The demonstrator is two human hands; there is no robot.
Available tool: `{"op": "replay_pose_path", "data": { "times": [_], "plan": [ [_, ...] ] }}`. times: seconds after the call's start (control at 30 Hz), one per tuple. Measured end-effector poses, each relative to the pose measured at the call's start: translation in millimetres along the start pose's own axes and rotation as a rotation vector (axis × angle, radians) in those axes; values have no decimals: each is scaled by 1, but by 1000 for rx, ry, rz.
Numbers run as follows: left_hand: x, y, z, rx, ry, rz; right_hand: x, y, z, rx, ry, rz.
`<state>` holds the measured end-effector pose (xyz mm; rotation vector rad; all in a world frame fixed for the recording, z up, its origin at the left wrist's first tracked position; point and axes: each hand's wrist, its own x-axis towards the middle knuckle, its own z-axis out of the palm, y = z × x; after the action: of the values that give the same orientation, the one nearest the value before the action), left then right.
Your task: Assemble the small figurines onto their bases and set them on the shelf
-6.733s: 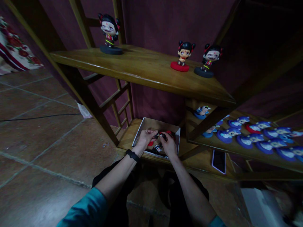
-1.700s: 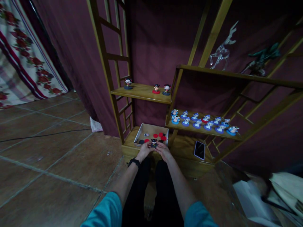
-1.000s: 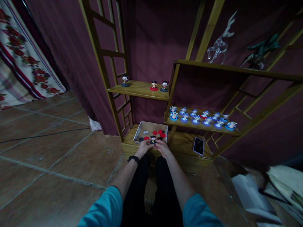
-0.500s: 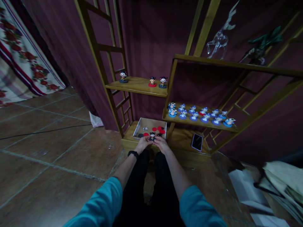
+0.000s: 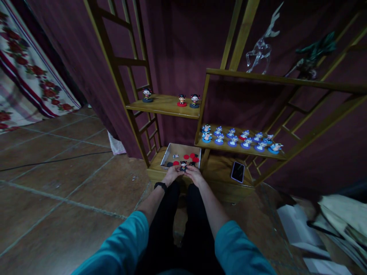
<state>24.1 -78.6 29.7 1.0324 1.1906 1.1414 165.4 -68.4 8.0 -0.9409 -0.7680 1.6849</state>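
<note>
Between my two hands, at the near edge of a shallow box, is a small black-haired figurine point(image 5: 183, 164) standing upright on a dark base. My left hand point(image 5: 172, 175) grips it from the left and my right hand point(image 5: 194, 175) from the right, fingertips closed about the base. In the white-rimmed box point(image 5: 183, 147) lie several red discs point(image 5: 186, 157), a dark disc point(image 5: 169, 164) and a small black-and-white piece point(image 5: 175, 156). Some dark parts beside the held figurine are partly hidden by my right hand.
Three figurines point(image 5: 182, 100) stand on the upper left wooden shelf point(image 5: 163, 108). Several blue and white figurines point(image 5: 233, 141) fill the middle right shelf. A phone point(image 5: 237, 172) lies on the lower board. A glass deer point(image 5: 260, 53) and a green ornament point(image 5: 314, 57) stand on top.
The view has shifted slightly, so the shelves sit a little further left. Both hands keep their hold on the figurine in the same place by the box.
</note>
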Motion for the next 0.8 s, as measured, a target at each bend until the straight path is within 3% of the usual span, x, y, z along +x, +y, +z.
{"op": "replay_pose_path", "data": {
  "times": [0.8],
  "plan": [
    [6,-6,-4,-49,-46,29,1,0,0,8,5,4]
  ]
}}
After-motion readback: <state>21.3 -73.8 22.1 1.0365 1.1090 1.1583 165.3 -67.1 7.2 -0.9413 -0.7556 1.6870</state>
